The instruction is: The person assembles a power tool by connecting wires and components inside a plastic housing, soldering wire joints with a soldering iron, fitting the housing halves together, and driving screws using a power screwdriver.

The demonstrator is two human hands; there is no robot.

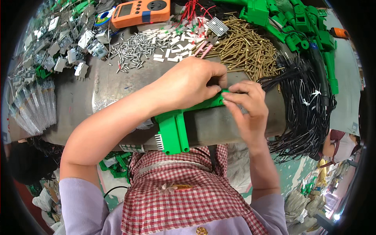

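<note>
A bright green plastic housing (172, 131) lies at the near edge of the worktable, its wide end towards me with a row of white comb-like teeth (159, 141) on the left side. Its narrower part runs up to the right, beneath my hands. My left hand (194, 82) reaches across it from the left, fingers curled and closed on its far part. At the housing's right tip, my right hand (250, 103) has thumb and fingers pinched together. Whatever small thing may be between those fingertips is hidden.
Beyond my hands lie piles of silver screws (135, 49), white small pieces (176, 49) and brass-coloured long screws (246, 45), with pink-handled cutters (204, 49). An orange multimeter (141, 13) stands behind. Black cables (301, 105) and green housings (297, 19) fill the right; grey-white components (66, 51) the left.
</note>
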